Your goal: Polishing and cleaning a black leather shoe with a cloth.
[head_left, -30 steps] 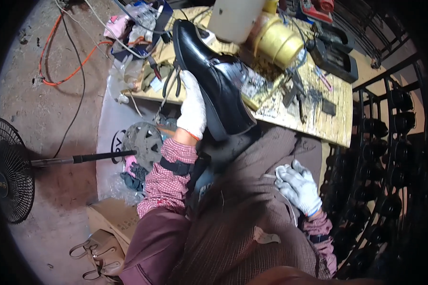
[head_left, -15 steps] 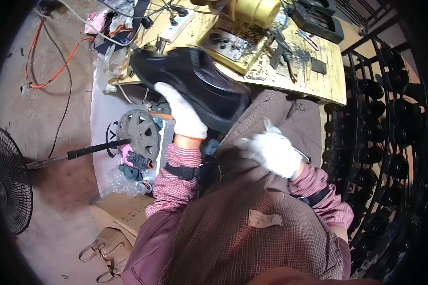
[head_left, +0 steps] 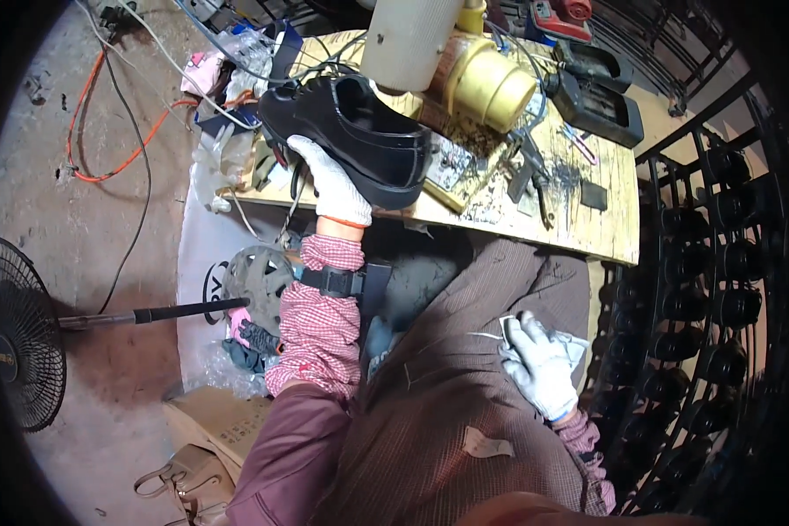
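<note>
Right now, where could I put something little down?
The table is mostly bare at its front right corner, beside the dark square. Floor between orange cable and fan looks open. It's crowded around the shoe and yellow cylinder.

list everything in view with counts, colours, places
Glossy shoe: 1, black, upper centre
Wooden table: 1, yellow, top
Banded cylinder: 1, yellow, upper centre
Smooth cylinder: 1, whitish, top centre
Open trays: 2, black, upper right
Metal rack: 1, black, right
Racked shoes: many, black, right
Round fan: 1, black, left
Looped cable: 1, orange, upper left
Cardboard box: 1, brown, lower left
Handled bag: 1, tan, below box
Checked apron: 1, brown, lower centre
Other clutter: uncounted, mixed, table and floor
Left hand: 1, white-gloved, holding glossy shoe
Right hand: 1, white-gloved, over apron
</note>
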A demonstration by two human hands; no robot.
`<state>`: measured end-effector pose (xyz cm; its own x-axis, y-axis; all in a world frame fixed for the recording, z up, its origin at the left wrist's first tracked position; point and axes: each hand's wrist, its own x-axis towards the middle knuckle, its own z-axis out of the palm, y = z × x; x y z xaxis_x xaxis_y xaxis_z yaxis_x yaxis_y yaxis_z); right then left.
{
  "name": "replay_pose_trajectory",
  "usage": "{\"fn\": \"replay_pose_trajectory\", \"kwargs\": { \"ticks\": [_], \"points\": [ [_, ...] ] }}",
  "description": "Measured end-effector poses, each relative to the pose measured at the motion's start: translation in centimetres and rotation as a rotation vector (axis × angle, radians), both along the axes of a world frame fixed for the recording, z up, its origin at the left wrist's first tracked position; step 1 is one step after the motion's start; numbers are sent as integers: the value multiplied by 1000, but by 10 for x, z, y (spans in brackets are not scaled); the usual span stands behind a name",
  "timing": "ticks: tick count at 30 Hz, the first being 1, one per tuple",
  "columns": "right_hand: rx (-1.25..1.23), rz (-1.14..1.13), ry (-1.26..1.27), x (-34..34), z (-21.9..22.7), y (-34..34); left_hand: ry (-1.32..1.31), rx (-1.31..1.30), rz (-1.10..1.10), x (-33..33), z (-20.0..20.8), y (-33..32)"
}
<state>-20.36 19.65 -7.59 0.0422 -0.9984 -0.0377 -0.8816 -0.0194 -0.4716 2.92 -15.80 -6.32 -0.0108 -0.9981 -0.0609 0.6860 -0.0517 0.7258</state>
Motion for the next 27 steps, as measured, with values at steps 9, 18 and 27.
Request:
{"fn": "replay_pose_trajectory", "kwargs": {
  "ticks": [9, 18, 27],
  "points": [
    [-295, -229, -229, -46, 63, 9, -458, -428, 165, 39, -11, -44],
    [-517, 188, -450, 28, 76, -146, -64, -25, -119, -23, 19, 135],
    [-942, 67, -9, -27, 118, -190, 106, 253, -289, -7, 20, 179]
  ]
}}
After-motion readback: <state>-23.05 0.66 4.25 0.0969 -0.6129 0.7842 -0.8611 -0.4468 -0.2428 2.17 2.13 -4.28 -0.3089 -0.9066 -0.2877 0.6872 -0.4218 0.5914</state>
